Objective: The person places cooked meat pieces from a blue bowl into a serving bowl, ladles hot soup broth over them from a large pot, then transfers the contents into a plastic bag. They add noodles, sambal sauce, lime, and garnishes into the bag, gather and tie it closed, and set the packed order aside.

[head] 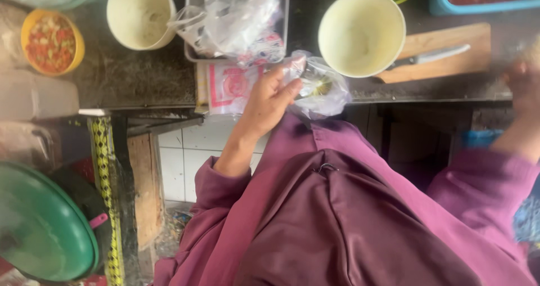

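My left hand (269, 99) reaches over the counter's front edge and grips a small clear plastic bag (323, 88) with something dark inside. The bag sits just in front of an empty cream bowl (361, 33). Under the hand lies a flat pink-and-white packet (228, 86). My right hand (526, 86) is blurred at the far right edge, near the end of a wooden cutting board (450, 61). Whether it holds anything is unclear. My purple sleeves and top fill the lower frame.
A knife (433, 55) lies on the board. A tray of crumpled plastic bags (236, 21), a second cream bowl (140, 13), an orange bowl of chopped vegetables (52, 41) and a blue tub (484, 3) stand on the dark counter (135, 78). A green lid (42, 224) sits low left.
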Demonstrator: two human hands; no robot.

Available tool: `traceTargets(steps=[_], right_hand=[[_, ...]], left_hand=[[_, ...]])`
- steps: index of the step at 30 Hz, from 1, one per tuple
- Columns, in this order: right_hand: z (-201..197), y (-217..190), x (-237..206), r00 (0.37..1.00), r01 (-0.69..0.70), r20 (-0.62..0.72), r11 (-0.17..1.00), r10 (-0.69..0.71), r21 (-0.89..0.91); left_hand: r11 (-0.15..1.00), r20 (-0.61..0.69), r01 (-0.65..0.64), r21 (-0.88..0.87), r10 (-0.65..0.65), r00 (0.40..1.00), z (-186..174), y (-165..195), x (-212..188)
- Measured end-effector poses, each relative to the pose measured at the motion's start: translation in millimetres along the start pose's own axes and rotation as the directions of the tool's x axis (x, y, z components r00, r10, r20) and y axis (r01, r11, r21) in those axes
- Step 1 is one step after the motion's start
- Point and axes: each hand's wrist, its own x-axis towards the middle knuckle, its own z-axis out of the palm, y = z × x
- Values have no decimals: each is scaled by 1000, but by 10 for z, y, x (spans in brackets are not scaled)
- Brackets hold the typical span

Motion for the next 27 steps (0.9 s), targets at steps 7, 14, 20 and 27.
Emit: traceTargets(steps=[7,14,20,27], right_hand=[[1013,-1020,-1218,705,-382,708,825,-31,417],[2765,-1563,-1301,819,65,484,887,-309,456],[2164,-1765,-1720,549,804,740,487,-387,-341],[1450,-2035,-1333,434,846,875,-236,-214,-477]], left_hand=[[998,32,16,58,-18,999,15,146,-56],[993,8,-104,-57,105,994,-67,60,-133],[991,-73,18,-129,-27,997,-171,-289,-152],[937,-270,-346,-48,322,908,296,-604,7]])
